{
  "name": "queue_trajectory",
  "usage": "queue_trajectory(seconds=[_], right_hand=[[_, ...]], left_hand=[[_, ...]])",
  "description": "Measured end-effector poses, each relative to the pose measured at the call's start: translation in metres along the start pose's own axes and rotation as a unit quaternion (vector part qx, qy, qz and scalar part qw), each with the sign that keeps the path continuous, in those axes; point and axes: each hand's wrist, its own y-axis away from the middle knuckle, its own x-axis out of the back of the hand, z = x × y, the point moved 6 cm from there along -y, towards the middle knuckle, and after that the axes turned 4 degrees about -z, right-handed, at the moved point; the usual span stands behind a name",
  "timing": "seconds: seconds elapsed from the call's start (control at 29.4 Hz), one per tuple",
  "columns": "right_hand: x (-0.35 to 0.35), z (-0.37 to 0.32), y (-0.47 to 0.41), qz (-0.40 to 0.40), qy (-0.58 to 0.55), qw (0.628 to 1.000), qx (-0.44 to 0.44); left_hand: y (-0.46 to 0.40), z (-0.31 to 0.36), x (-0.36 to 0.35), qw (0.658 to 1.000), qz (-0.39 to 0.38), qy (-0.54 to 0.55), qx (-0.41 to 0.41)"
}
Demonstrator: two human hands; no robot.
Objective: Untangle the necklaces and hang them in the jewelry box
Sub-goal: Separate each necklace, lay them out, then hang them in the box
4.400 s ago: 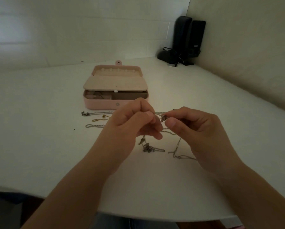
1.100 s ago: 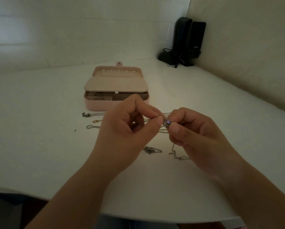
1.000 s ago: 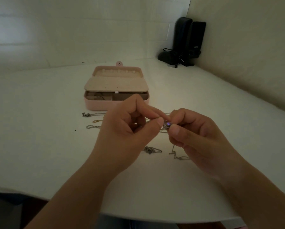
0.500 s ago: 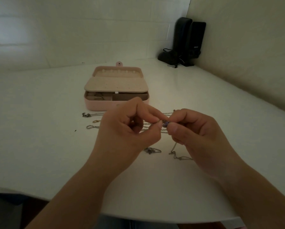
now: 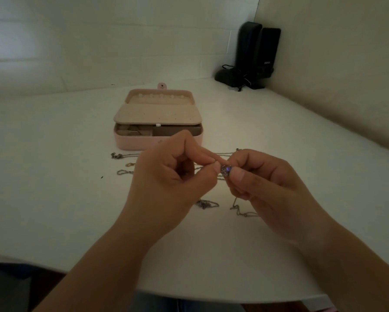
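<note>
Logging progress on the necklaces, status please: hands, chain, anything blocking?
Left hand and right hand both pinch the pendant necklace, lifted off the table. Jewelry box open, hooks bare. Other chains loose on the table.

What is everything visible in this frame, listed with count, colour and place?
jewelry box: one, pink, open, middle of table behind the hands.
pendant: one, silvery with a purple glint, pinched between both hands.
necklaces: several thin chains, silver, count unclear, on the table before the box and under the hands.
clasp: one, gold, left of the hands.
speakers: two, black, far right corner.
table: one, white.
left hand: fingers curled, grip at the pendant.
right hand: thumb and fingers pinching the pendant.
</note>
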Motion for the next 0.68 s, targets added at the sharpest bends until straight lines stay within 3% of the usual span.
queue_trajectory(seconds=[0.41, 0.68], right_hand=[[0.0042, 0.0035, -0.0013, 0.032, 0.037, 0.999, -0.021], [0.0007, -0.0023, -0.0024, 0.023, 0.020, 0.999, 0.017]], left_hand=[[-0.0012, 0.0044, -0.0008, 1.000, -0.007, -0.001, -0.017], [-0.0013, -0.0020, -0.0002, 0.997, 0.000, 0.063, 0.037]])
